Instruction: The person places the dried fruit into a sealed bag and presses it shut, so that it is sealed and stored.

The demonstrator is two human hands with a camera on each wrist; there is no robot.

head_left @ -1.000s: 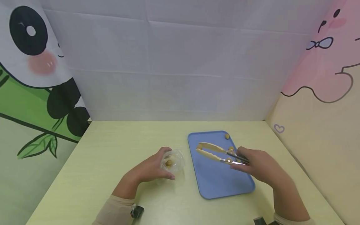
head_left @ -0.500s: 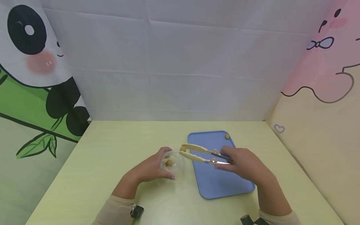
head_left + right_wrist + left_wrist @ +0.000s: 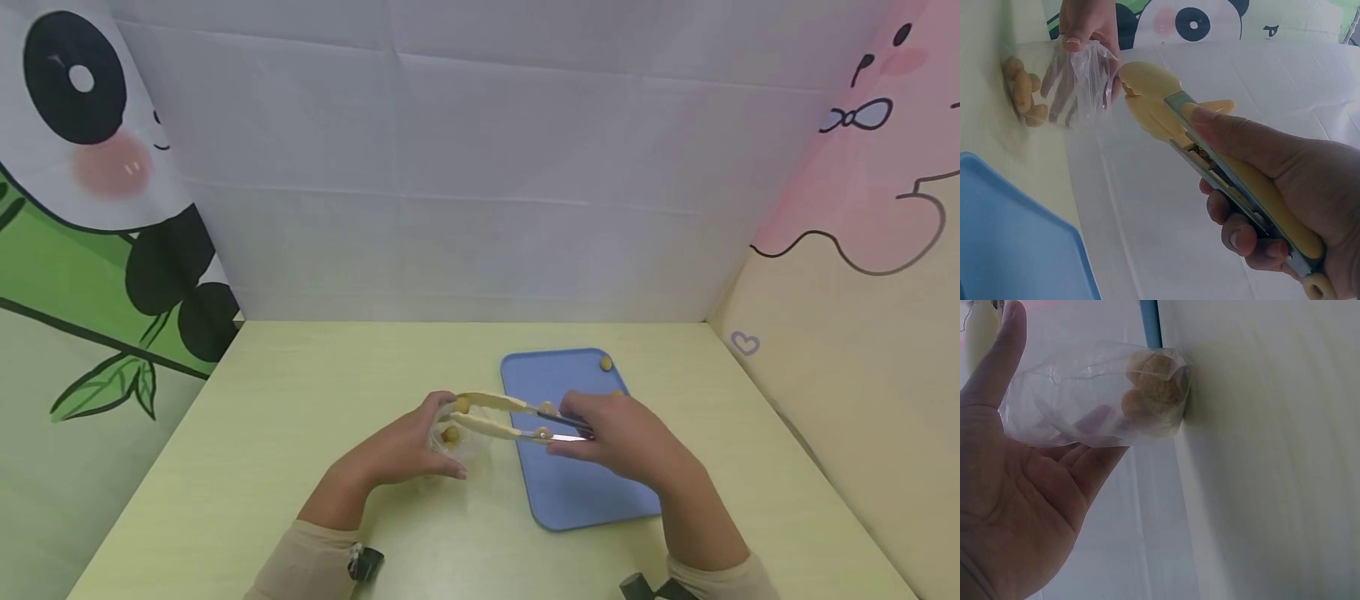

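My left hand [image 3: 408, 442] holds a clear plastic bag [image 3: 1066, 394] upright, thumb on one side and fingers on the other. Several small, round, brown nut-like balls [image 3: 1163, 384] lie at the bag's bottom. My right hand [image 3: 622, 437] grips a pair of kitchen tongs [image 3: 491, 415] with cream tips and metal arms. Between the tong tips in the head view is another brown ball [image 3: 462, 405], right at the bag's mouth. From the right wrist, the scalloped tips hide that ball and sit close beside the bag's opening.
A blue tray [image 3: 592, 492] lies on the pale yellow table [image 3: 300, 358], under the right hand. One brown ball [image 3: 606, 363] sits in its far right corner; another ball [image 3: 618, 393] peeks out behind the hand. A white sheet [image 3: 480, 208] hangs behind the table.
My right hand has moved left from over the tray, carrying the tongs and their ball to the bag's mouth. The left hand and bag have stayed in place.
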